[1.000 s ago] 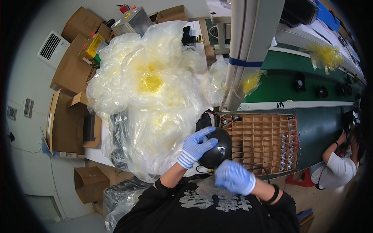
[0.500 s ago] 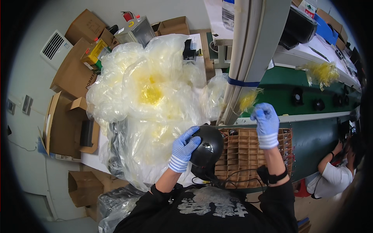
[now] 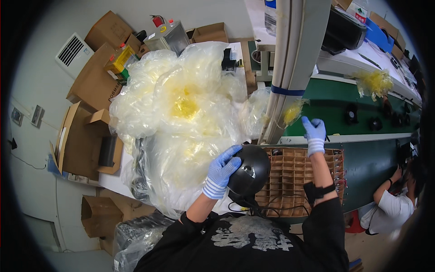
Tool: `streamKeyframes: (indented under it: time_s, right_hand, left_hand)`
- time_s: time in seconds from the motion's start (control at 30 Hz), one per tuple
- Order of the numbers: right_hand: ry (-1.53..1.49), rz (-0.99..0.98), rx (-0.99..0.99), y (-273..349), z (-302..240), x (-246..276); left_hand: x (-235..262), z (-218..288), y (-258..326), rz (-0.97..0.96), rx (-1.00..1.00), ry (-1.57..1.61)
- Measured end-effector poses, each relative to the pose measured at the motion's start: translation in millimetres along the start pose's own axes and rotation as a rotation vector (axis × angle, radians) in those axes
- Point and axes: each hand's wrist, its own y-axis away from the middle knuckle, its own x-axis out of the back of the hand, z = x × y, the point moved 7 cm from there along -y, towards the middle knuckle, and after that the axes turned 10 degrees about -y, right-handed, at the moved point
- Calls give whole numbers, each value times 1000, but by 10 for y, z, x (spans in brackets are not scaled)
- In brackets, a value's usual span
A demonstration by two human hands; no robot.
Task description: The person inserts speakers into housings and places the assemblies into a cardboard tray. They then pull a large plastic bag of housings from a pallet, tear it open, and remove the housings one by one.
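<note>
- Bearings taken from the black dome (image 3: 251, 176), low-centre in the head view, just in front of the wearer's chest.
- Left hand (image 3: 219, 173), blue-and-white glove: on the dome's 9 to 10 o'clock side, thumb and fingers curved over its surface, holding it.
- Right hand (image 3: 315, 132), matching glove: raised at 2 o'clock, well apart from the dome. Fingers partly bent, narrow gap between the foremost digit and the others; cannot tell whether anything thin is held.
- Yellow film bundle (image 3: 293, 112): at 1 o'clock, hanging by the pale post (image 3: 304, 59), just beside the right fingertips.
- Blue band (image 3: 287, 91): wraps the post, above that bundle.
- Cardboard divider tray (image 3: 287, 186): at 3 o'clock, many small cells, right forearm crossing above it.
- Black cables (image 3: 267, 208): at 5 o'clock, looping over the tray's near edge.
- Clear plastic bags (image 3: 181, 106): big heap between 10 and 11 o'clock, yellow showing through the middle.
- Open carton (image 3: 81, 152): at 9 o'clock, beyond the bags.
- Co-worker in a white top (image 3: 392, 206): seated between 3 and 4 o'clock, well apart.
</note>
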Motion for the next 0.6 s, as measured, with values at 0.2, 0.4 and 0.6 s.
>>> streamKeyframes:
  time_s: [0.2,0.4,0.6]
  right_hand:
    - [-180,-626,111,1391,-944,-43]
    - [259,-882,669,2106,-1696,-258]
    - [258,-796,650,2100,-1553,-232]
  left_hand:
    - [-25,60,145,-14,-44,-108]
    - [-187,250,243,-30,-192,-317]
    - [-264,458,299,50,-418,-551]
